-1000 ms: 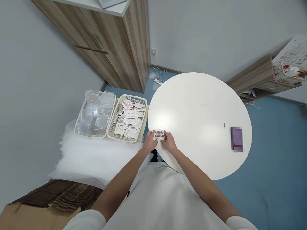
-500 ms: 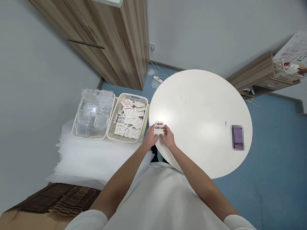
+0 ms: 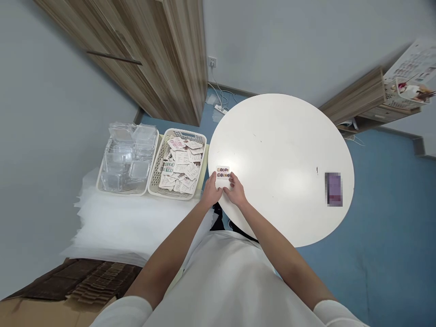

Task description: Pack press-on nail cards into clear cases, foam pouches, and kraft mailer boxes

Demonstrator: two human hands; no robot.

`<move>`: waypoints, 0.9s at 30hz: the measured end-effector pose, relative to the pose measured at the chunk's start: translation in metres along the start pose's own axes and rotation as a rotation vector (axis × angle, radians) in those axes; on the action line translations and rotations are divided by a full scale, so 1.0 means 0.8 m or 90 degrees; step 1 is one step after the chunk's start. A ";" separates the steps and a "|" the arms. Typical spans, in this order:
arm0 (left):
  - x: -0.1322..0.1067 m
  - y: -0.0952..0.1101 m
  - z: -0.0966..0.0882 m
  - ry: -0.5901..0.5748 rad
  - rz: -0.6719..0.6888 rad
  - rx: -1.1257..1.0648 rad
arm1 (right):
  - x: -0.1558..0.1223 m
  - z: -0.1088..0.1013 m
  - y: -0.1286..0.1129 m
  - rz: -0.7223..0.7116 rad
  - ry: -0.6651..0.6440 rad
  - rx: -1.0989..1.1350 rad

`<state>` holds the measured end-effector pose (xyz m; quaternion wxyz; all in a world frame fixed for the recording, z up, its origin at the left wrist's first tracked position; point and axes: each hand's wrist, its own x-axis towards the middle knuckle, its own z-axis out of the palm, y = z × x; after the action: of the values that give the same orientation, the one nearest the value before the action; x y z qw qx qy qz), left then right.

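At the left edge of the round white table (image 3: 279,150), I hold a small white card (image 3: 223,180) bearing two rows of shiny purple, brown and gold rounded pieces that look like press-on nails. My left hand (image 3: 211,192) grips its left side, thumb near the lower edge. On the right side, my right hand (image 3: 236,190) pinches the card with curled fingers. Both hands are closed on it. Just left of the table, a white basket (image 3: 154,178) contains many similar cards, some face down with printed text, others showing coloured pieces.
Beside that basket, another white basket (image 3: 98,179) is heaped with clear plastic boxes (image 3: 127,156). White foam sheets (image 3: 112,225) lie in front, with brown cardboard (image 3: 85,281) nearer me. A blurred purple item (image 3: 335,188) rests on the table's right. A wooden cabinet (image 3: 150,54) stands behind.
My view has shifted slightly, so the whole scene sits a little higher and further left. Both hands remain on the card, with the right fingers slightly changed at its edge.
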<state>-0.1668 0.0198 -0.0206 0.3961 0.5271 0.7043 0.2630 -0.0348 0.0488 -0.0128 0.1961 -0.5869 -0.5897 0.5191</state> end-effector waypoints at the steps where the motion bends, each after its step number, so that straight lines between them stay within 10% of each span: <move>1: -0.001 0.001 0.000 0.004 -0.003 -0.004 | -0.002 -0.001 0.001 -0.004 -0.007 0.004; 11: -0.039 0.007 0.010 0.076 -0.026 0.006 | -0.035 -0.037 0.019 -0.014 -0.093 -0.010; 27: -0.197 0.024 0.028 0.125 -0.101 0.004 | -0.101 -0.064 0.048 -0.039 -0.195 -0.025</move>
<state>-0.1169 -0.1255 0.0268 0.3431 0.4430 0.7799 0.2790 0.0457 -0.0128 0.0046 0.1081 -0.4867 -0.6402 0.5844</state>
